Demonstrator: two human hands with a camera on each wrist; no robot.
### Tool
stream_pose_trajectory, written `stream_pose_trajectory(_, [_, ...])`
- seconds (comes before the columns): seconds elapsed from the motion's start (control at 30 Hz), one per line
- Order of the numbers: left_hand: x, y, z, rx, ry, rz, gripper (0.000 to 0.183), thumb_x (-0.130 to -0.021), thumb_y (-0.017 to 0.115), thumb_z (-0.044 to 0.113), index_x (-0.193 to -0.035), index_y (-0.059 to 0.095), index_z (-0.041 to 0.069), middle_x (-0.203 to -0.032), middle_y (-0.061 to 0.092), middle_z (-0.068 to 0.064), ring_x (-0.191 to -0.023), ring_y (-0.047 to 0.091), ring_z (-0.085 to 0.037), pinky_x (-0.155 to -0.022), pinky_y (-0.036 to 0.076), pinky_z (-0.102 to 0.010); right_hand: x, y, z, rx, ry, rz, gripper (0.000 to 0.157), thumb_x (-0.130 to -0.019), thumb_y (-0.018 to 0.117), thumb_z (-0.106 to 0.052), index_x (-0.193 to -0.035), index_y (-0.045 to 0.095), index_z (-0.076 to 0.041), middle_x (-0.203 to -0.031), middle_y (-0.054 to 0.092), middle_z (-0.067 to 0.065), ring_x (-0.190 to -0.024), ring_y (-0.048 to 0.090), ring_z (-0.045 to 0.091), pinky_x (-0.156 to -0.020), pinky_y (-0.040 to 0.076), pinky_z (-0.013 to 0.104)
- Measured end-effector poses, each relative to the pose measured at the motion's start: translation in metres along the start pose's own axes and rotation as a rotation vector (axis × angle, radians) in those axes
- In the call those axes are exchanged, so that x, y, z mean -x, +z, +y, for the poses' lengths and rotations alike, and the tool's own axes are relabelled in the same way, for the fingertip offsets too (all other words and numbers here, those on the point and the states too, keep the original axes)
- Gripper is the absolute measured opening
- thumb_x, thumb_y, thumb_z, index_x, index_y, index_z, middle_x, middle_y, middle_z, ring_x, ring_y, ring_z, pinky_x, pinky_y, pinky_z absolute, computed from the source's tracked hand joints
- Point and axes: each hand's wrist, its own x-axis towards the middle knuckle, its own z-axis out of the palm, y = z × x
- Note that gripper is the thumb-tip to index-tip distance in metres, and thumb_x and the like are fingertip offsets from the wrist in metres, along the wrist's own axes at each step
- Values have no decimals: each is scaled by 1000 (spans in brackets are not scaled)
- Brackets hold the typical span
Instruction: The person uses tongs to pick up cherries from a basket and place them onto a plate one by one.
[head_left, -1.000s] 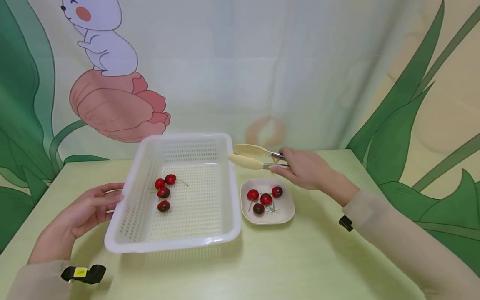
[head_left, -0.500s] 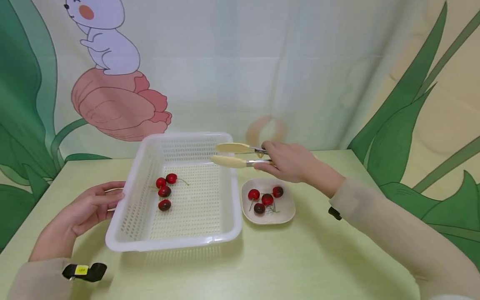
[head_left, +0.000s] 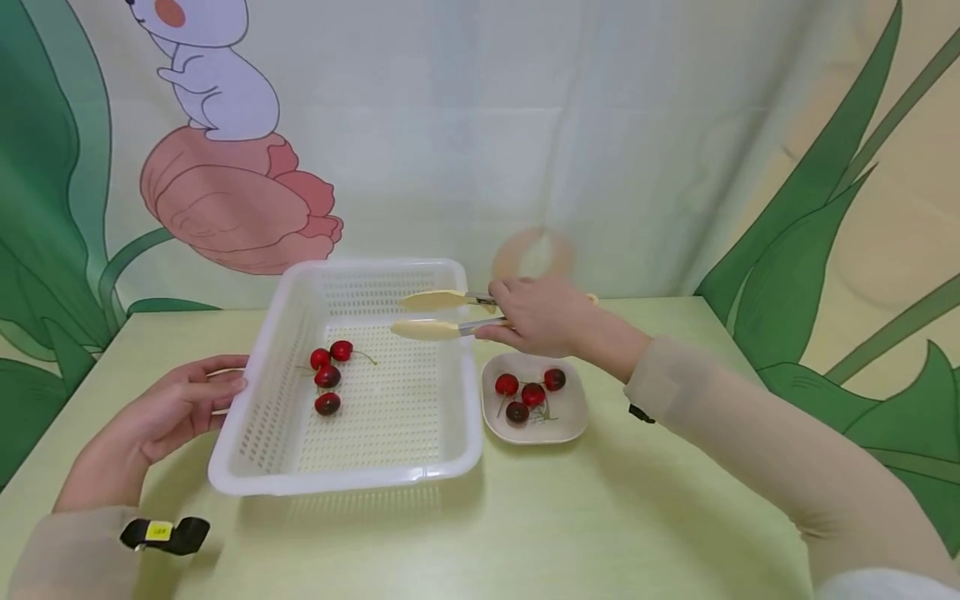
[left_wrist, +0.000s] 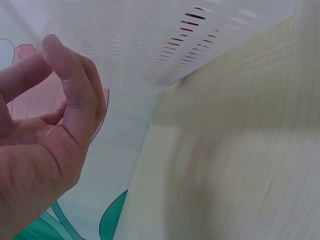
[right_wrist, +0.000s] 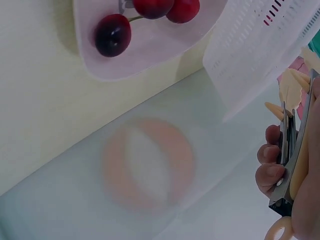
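Observation:
My right hand [head_left: 536, 317] grips a pair of tongs [head_left: 431, 330] by their metal arms. Their cream tips are spread apart above the far right part of a white plastic basket [head_left: 352, 482], with nothing between them. In the right wrist view, fingers wrap the steel arms of the tongs [right_wrist: 290, 145]. My left hand [head_left: 176, 404] holds the basket's left rim; in the left wrist view its bent fingers [left_wrist: 75, 90] meet the rim. Several red cherries [head_left: 327, 404] lie on the basket floor, left of centre. More cherries [head_left: 532, 394] with stems lie in a small pale dish [head_left: 573, 421].
The dish stands just right of the basket on a pale green table [head_left: 585, 517]. Behind the table hangs a printed cloth backdrop [head_left: 637, 167] with leaves, a flower and a white animal.
My right hand has moved left with the tongs, from the basket's right rim to over its inside. The left hand stays at the rim, and the cherries lie as before.

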Motion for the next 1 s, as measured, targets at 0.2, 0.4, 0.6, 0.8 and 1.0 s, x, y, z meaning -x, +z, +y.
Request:
stream_pose_trajectory(0.2, [0, 0, 1, 1, -8, 5, 27, -108, 46, 3, -128, 55, 17, -118, 72, -3, -99, 73, -24, -84, 60, -40, -13, 2, -11, 39, -21, -27, 66, -103, 42, -66, -120, 57, -4, -99, 60, 5, -86, 61, 21, -57, 49, 37])
stream_pose_trajectory(0.4, [1, 0, 1, 1, -1, -4, 27, -108, 45, 2, -128, 55, 17, -118, 72, -5, -99, 73, -25, -83, 61, -39, -27, 4, -19, 67, -51, -36, 63, -104, 41, -65, -117, 57, -5, -101, 61, 6, -88, 59, 21, -61, 52, 36])
stream_pose_trajectory(0.6, [3, 0, 1, -1, -12, 7, 28, -108, 46, 3, -128, 56, 18, -118, 72, -4, -99, 73, -25, -84, 60, -39, -42, 3, -30, 101, -59, -36, 62, -104, 42, -64, -115, 57, -5, -94, 58, 4, -83, 58, 20, -59, 50, 33])
stream_pose_trajectory(0.8, [2, 0, 1, 16, 5, -1, 29, -108, 45, 1, -128, 56, 17, -118, 72, -5, -99, 73, -25, -84, 61, -39, -55, 0, -41, 147, -43, -69, 61, -103, 40, -66, -114, 58, -8, -92, 56, 1, -82, 57, 17, -60, 50, 32])
stream_pose_trajectory(1.0, [0, 2, 1, 21, 0, -10, 28, -108, 45, 2, -129, 57, 17, -119, 72, -5, -100, 73, -25, -85, 60, -39, -60, 6, -48, 176, -34, -84, 60, -102, 43, -67, -117, 61, -11, -93, 58, -1, -83, 57, 16, -61, 50, 31])
